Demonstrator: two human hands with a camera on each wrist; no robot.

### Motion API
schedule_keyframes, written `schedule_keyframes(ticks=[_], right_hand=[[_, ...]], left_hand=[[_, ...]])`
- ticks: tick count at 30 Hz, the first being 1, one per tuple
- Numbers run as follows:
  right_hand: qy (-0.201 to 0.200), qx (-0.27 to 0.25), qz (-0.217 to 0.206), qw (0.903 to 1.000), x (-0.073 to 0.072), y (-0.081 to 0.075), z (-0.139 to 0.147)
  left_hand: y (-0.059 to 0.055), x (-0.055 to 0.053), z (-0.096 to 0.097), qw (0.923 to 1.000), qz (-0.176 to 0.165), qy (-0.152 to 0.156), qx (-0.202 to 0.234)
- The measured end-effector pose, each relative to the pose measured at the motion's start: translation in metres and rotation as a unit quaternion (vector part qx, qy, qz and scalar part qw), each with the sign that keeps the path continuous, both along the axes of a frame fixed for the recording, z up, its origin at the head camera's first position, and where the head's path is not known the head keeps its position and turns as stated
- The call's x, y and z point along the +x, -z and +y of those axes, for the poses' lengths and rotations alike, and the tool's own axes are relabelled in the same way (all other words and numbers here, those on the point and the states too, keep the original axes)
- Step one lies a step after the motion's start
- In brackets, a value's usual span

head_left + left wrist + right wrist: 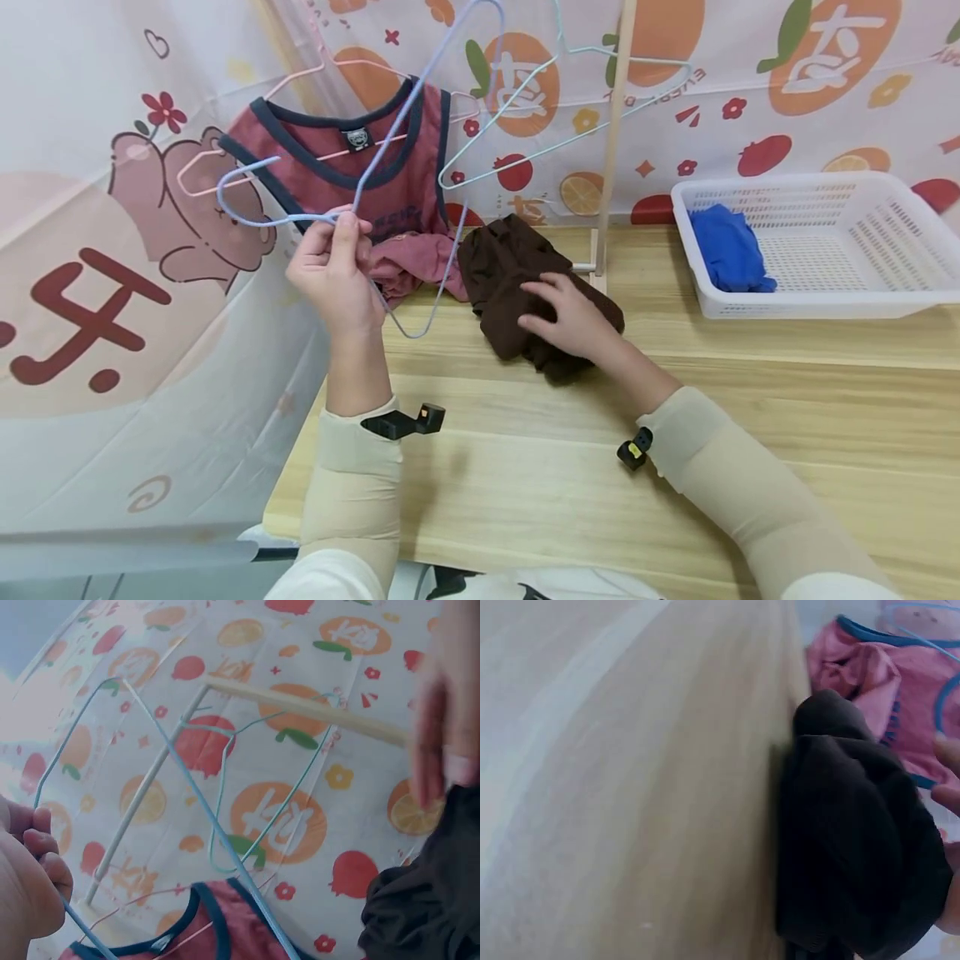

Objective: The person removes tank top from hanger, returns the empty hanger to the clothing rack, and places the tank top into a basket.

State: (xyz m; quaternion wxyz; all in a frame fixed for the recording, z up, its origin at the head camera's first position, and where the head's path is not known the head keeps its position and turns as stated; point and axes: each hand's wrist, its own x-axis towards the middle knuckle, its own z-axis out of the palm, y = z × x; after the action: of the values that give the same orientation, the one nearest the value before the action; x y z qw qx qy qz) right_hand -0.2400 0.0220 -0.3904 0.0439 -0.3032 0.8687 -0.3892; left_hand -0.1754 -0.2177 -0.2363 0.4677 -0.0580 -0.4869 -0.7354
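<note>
In the head view my left hand (333, 262) pinches a light blue clothes hanger (386, 142) between thumb and fingers and holds it up in the air. The left wrist view shows the same hanger (191, 776) slanting away from my curled fingers. My right hand (573, 321) lies over a crumpled dark brown garment (510, 292) on the table, its fingers spread and loosely bent. From the right wrist, the garment (855, 832) appears as a dark bunched heap, with a few fingertips at the right edge.
Behind my left hand a dark pink sleeveless top (315, 158) hangs on a pink hanger. An unused mint green hanger (517, 162) hangs beside the wooden rack post (615, 133). At the right, a white plastic basket (825, 304) holds a blue cloth (727, 250). Printed curtains (697, 92) line the back.
</note>
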Motion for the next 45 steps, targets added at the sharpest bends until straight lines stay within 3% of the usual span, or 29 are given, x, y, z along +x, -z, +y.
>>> schedule_keyframes(ticks=[4,7,12,15,17,19,22,25,32,36,38,41,45], right_hand=[[-0.060,0.143,-0.042,0.9870,0.000,0.012,-0.008],[-0.069,0.211,-0.060,0.9731,-0.002,0.021,-0.013],[-0.067,0.247,-0.061,0.9647,-0.004,0.028,-0.019],[-0.068,0.254,-0.058,0.9631,-0.003,0.028,-0.021],[-0.067,0.256,-0.058,0.9627,-0.004,0.027,-0.019],[-0.066,0.258,-0.058,0.9622,-0.004,0.026,-0.018],[-0.070,0.259,-0.065,0.9613,-0.005,0.024,-0.017],[-0.076,0.262,-0.070,0.9595,-0.005,0.023,-0.016],[-0.079,0.260,-0.067,0.9600,-0.003,0.022,-0.014],[-0.078,0.258,-0.066,0.9609,-0.002,0.022,-0.012],[-0.075,0.258,-0.067,0.9610,-0.002,0.022,-0.011],[-0.072,0.256,-0.066,0.9617,-0.001,0.022,-0.011],[-0.069,0.249,-0.063,0.9639,0.000,0.023,-0.012]], left_hand=[[-0.005,0.000,-0.014,0.9988,-0.014,-0.032,0.033],[-0.011,0.000,-0.025,0.9975,-0.027,-0.049,0.044],[-0.025,-0.007,-0.041,0.9949,-0.061,-0.080,0.004],[-0.039,-0.012,-0.043,0.9916,-0.082,-0.095,-0.031],[-0.051,-0.015,-0.038,0.9866,-0.104,-0.106,-0.066],[-0.061,-0.020,-0.033,0.9758,-0.138,-0.126,-0.114],[-0.070,-0.031,-0.032,0.9449,-0.198,-0.165,-0.202],[-0.075,-0.047,-0.033,0.9055,-0.247,-0.196,-0.284],[-0.100,-0.090,-0.019,0.7898,-0.346,-0.238,-0.447],[-0.115,-0.113,-0.007,0.7444,-0.391,-0.234,-0.488],[-0.121,-0.124,0.000,0.7293,-0.412,-0.230,-0.495],[-0.130,-0.140,0.012,0.7156,-0.431,-0.228,-0.500],[-0.141,-0.159,0.027,0.7144,-0.440,-0.216,-0.499]])
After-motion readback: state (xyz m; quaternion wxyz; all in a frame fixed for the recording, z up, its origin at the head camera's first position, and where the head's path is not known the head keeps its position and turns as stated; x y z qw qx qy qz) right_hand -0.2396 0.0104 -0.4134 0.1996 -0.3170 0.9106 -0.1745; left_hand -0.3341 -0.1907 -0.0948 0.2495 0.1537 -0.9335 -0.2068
